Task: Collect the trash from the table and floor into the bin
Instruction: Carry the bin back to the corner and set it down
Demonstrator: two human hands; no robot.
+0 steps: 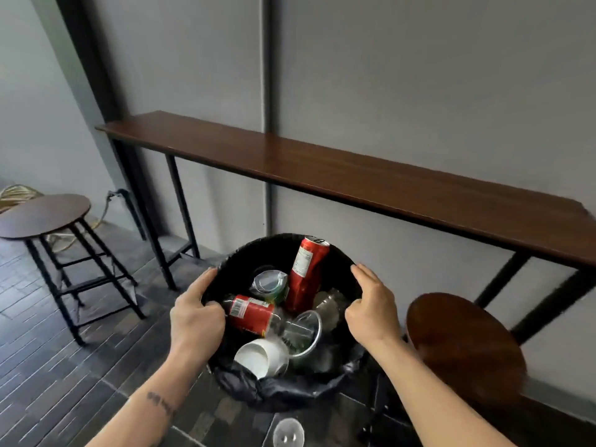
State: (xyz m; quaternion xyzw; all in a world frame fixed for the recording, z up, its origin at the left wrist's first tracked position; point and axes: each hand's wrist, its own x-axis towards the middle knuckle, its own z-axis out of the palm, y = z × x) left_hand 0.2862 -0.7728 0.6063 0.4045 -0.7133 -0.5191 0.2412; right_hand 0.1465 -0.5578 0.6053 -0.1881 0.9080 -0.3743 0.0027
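A round black bin (258,250) lined with a dark bag sits in front of me, raised between my hands. My left hand (195,312) grips its left rim and my right hand (371,306) grips its right rim. Inside lie a tall red can (306,272), a red-labelled plastic bottle (254,314), a white paper cup (263,353), and several clear plastic cups (301,330). A clear plastic lid or cup (288,432) lies on the floor just below the bin. The long wooden table (354,175) against the wall has nothing on it.
One round stool (45,214) stands at the left, and another round stool (464,343) is close by my right forearm. The floor (64,366) is dark tile. Coiled cable (16,191) lies in the far left corner.
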